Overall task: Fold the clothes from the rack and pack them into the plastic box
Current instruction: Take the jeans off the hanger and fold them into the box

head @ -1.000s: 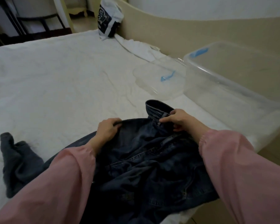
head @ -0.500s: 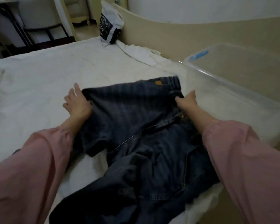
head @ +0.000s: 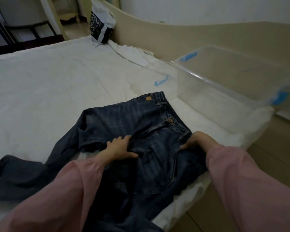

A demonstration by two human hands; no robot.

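Dark blue jeans (head: pixel 124 118) lie spread on the white bed (head: pixel 40 84), waistband pointing toward the far right, one leg trailing off to the near left. My left hand (head: pixel 120 148) rests flat on the denim near the crotch, fingers spread. My right hand (head: pixel 197 141) lies on the waistband's near corner, next to a belt loop, its fingers bent over the cloth edge. The clear plastic box (head: pixel 224 91) with blue latches stands at the bed's right edge, just beyond the jeans, with nothing visible inside.
The box's clear lid (head: pixel 151 81) lies flat on the bed left of the box. A white-and-black plastic bag (head: pixel 101 24) leans at the headboard, with a white cloth (head: pixel 132 54) beside it. The bed's edge and the floor are at near right.
The jeans were flipped outward and spread flat, waistband away from me. Both hands have drawn back from the waistband's far corners to the middle of the jeans.
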